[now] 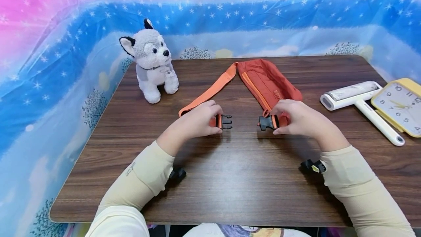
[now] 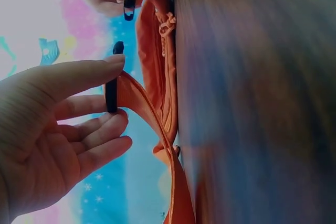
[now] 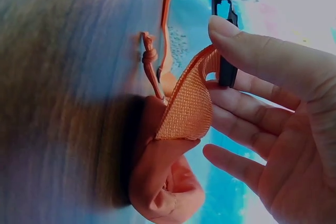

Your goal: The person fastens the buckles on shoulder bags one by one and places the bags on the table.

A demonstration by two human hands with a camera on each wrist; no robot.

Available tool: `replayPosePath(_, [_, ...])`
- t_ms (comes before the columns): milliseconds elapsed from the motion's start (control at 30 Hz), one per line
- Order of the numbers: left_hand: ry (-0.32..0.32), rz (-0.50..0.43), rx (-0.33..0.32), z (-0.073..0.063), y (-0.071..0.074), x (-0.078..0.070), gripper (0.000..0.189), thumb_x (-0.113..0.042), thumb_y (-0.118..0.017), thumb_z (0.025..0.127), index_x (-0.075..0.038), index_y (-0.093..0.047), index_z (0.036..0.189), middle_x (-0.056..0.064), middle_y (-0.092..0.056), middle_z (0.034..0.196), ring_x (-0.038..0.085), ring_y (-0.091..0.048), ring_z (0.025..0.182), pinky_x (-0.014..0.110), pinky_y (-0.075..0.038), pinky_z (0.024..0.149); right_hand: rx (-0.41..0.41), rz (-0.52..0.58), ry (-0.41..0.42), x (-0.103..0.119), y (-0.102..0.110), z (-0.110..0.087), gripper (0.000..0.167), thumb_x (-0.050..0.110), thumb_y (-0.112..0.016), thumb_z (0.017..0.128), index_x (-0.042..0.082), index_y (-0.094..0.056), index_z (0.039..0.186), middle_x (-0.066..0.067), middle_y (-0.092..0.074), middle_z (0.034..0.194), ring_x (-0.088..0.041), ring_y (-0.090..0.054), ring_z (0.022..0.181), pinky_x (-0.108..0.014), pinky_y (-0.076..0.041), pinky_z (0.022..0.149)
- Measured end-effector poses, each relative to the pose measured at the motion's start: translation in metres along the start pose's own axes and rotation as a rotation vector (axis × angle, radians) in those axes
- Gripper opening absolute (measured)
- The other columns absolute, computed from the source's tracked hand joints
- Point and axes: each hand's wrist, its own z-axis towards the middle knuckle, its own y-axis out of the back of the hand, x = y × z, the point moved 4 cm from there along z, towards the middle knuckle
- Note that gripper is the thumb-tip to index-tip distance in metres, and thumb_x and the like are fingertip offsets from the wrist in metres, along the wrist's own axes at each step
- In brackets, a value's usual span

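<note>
A rust-orange waist bag (image 1: 268, 79) lies on the table, its orange strap (image 1: 210, 92) looping out to the left. My left hand (image 1: 200, 118) pinches the black pronged buckle half (image 1: 227, 121) at the strap's end, thumb against fingers in the left wrist view. Facing it across a gap, the black socket buckle half (image 1: 267, 123) is pinched by my right hand (image 1: 296, 120). Short orange webbing (image 3: 186, 103) joins that socket to the bag in the right wrist view. The two halves are apart, prongs pointing at the socket. A knotted zipper pull (image 3: 149, 59) hangs near the bag's end.
A grey-and-white plush husky (image 1: 154, 65) sits at the back left of the brown wooden table (image 1: 223, 189). To the right lie a white lint roller (image 1: 361, 105) and a yellow square clock (image 1: 401, 105), close together. A snowflake-patterned curtain (image 1: 230, 17) surrounds the table's back and sides.
</note>
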Motion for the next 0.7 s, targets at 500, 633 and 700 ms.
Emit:
replayPosePath(500, [-0.059,-0.077,-0.112,-0.004,0.01,-0.002,0.032,-0.016,-0.077,0.077,-0.001,-0.062,0.1,0.009,-0.052,0.095,0.019,-0.054,0.082,0.028,-0.046,0.074,-0.124,-0.044,-0.039,0.004,0.019,-0.005,0.039,0.025,-0.086,0.066,0.013,-0.065,0.097,0.005,-0.06,0.092,-0.016,-0.056,0.085,-0.036,-0.045,0.073])
replayPosePath(633, [-0.093,-0.074,-0.14,-0.003,0.012,-0.003,0.031,-0.016,-0.077,0.076,-0.001,-0.062,0.099,0.009,-0.052,0.094,0.02,-0.055,0.082,0.028,-0.046,0.074,-0.167,-0.046,-0.022,0.005,0.022,-0.006,0.038,0.024,-0.087,0.065,0.014,-0.066,0.095,0.006,-0.061,0.089,-0.014,-0.057,0.083,-0.036,-0.045,0.072])
replayPosePath(700, [-0.1,-0.072,-0.146,-0.003,0.013,-0.004,0.031,-0.017,-0.077,0.076,-0.001,-0.062,0.099,0.009,-0.052,0.094,0.021,-0.056,0.081,0.029,-0.046,0.073,-0.185,-0.046,-0.008,0.005,0.023,-0.007,0.037,0.024,-0.087,0.065,0.014,-0.066,0.094,0.007,-0.06,0.088,-0.012,-0.056,0.081,-0.037,-0.045,0.07])
